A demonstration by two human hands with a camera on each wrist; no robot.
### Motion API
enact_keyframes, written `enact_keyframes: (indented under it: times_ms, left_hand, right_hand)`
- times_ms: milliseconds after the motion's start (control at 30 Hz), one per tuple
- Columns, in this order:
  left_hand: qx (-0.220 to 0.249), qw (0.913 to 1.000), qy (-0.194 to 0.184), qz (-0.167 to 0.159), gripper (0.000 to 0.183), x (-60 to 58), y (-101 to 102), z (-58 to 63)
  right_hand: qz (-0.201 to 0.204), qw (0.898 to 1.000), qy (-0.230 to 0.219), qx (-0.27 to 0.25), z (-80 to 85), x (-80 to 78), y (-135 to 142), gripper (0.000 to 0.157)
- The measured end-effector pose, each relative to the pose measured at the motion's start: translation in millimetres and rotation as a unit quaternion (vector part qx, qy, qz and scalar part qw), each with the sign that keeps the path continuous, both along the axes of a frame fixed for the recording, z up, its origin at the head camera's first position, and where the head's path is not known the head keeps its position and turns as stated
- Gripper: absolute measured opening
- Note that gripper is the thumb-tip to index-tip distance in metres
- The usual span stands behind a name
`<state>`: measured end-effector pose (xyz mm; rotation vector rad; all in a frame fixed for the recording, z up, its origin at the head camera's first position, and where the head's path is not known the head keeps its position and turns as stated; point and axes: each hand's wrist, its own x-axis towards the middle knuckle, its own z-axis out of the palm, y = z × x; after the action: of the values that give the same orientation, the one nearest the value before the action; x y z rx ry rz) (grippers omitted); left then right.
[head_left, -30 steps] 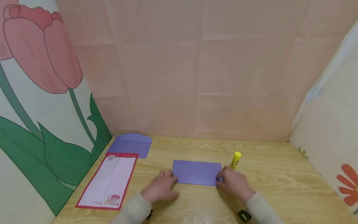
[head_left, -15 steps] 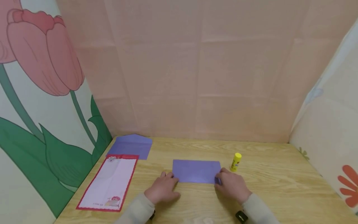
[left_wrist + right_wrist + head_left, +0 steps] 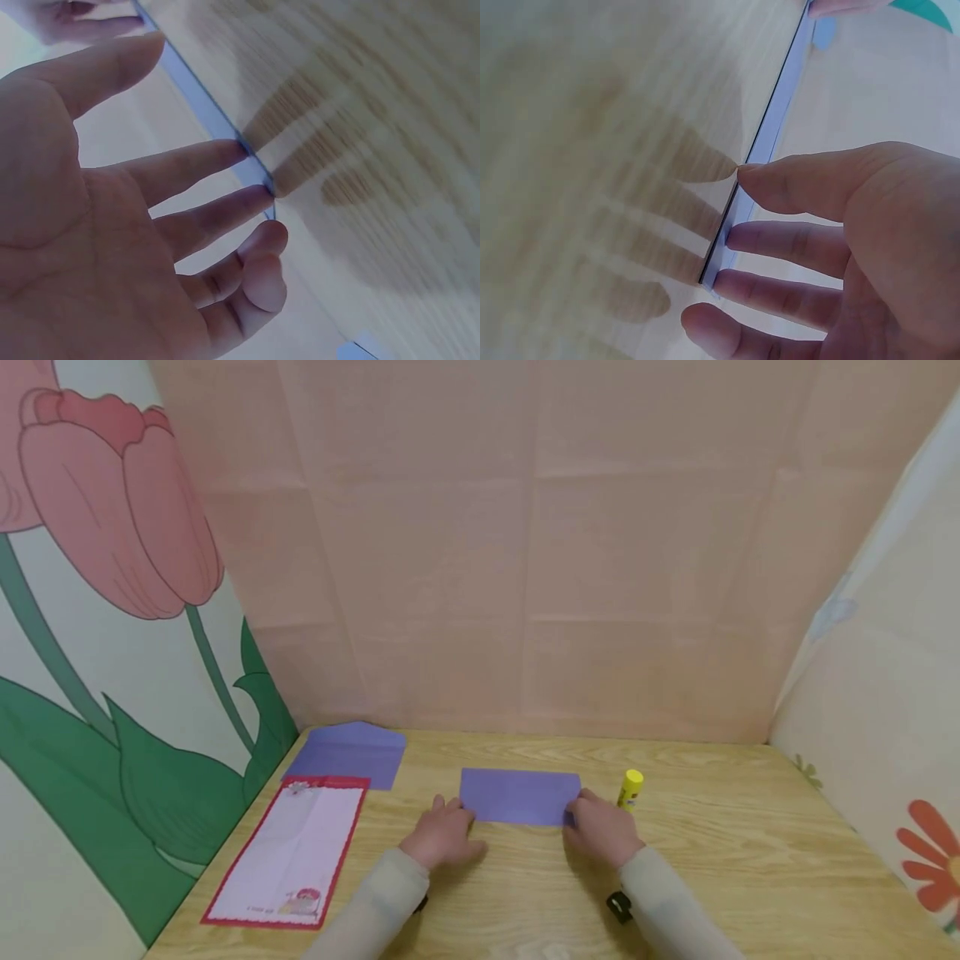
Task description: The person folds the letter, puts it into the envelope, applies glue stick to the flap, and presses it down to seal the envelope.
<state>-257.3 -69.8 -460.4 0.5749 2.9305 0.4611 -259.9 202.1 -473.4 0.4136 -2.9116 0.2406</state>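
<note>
A purple envelope [image 3: 517,796] lies lengthwise on the table between both hands, its plain face up. My left hand [image 3: 442,835] touches its left end; in the left wrist view two fairly straight fingertips [image 3: 232,152] meet the envelope [image 3: 196,105] and the thumb stands apart. At the other end, my right hand [image 3: 603,828] grips the lower right corner. The right wrist view has its thumb [image 3: 780,180] at the near edge of the envelope [image 3: 776,112], with two fingers on the end portion.
Just beyond the right hand stands a yellow glue stick [image 3: 632,788]. Red-bordered letter paper [image 3: 288,852] lies at the left, overlapping a second purple envelope [image 3: 348,756] with its flap up. A pinkish wall covering [image 3: 525,568] rises behind the table [image 3: 675,877].
Both hands have moved forward together, and the purple envelope between them has slid farther from the person. The glue stick and letter paper stay in place.
</note>
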Motion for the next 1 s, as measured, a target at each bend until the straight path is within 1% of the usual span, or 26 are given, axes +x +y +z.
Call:
enact_keyframes:
  times_ms: [67,200,333,600,767,1000]
  left_hand:
    - [0.008,0.9999,-0.004,0.009,0.053,-4.2,2,0.0]
    - [0.017,0.9995,-0.012,0.022,0.054,-11.9,3,-0.9]
    - [0.011,0.9996,-0.009,0.026,0.055,-19.6,4,-2.3]
    - [0.013,0.9993,-0.004,0.035,0.054,-34.0,5,-5.8]
    - [0.017,0.9990,-0.006,0.041,0.054,-38.4,5,-5.9]
    - [0.019,0.9993,-0.009,0.031,0.059,-41.6,4,-7.5]
  right_hand:
    - [-0.002,1.000,0.000,0.003,-0.8,-6.2,-1,0.006]
    - [-0.005,1.000,-0.005,0.008,-2.9,-18.4,-3,0.011]
    - [-0.009,1.000,-0.011,0.004,-4.0,-28.5,-5,0.015]
    - [-0.034,0.998,-0.051,0.006,-4.3,-43.5,-9,0.028]
    - [-0.042,0.997,-0.068,0.006,-1.1,-46.6,-10,0.032]
    - [-0.041,0.996,-0.080,0.002,-3.5,-44.5,-7,0.040]
